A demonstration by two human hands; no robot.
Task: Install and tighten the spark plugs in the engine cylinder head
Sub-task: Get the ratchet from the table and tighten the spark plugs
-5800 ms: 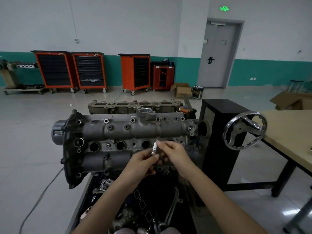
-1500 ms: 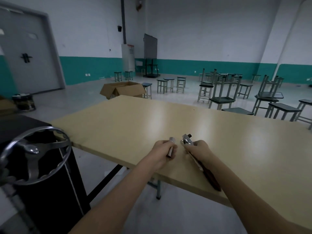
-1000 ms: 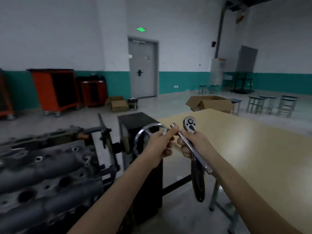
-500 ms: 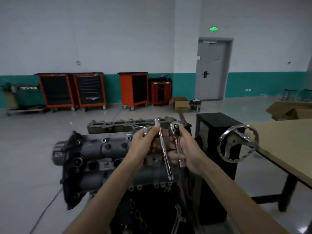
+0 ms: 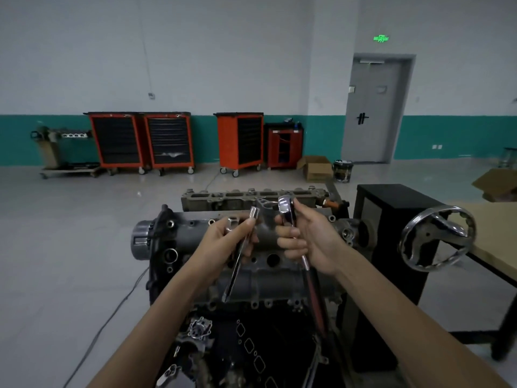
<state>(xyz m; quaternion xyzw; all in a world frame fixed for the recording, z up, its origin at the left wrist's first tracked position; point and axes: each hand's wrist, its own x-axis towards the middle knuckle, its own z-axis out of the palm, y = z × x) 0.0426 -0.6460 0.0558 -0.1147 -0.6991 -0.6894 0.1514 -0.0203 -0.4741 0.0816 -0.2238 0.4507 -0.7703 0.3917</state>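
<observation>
Head view: tool-assembly step by my reading, tightening not yet begun. The left hand (image 5: 223,242) grips a long extension bar (image 5: 239,257) near its upper end, and the right hand (image 5: 305,242) is curled round the ratchet wrench (image 5: 291,219) just below its head. Both hover above the cylinder head (image 5: 268,278) and its plug wells. The bar's long axis runs steeply, drive end up beside the ratchet head, lower tip toward the wrist; next, seat one onto the other. No plug visible.

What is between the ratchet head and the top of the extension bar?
In the head view, no tool joins the ratchet and extension bar; through the gap shows only the engine cylinder head behind them.
</observation>
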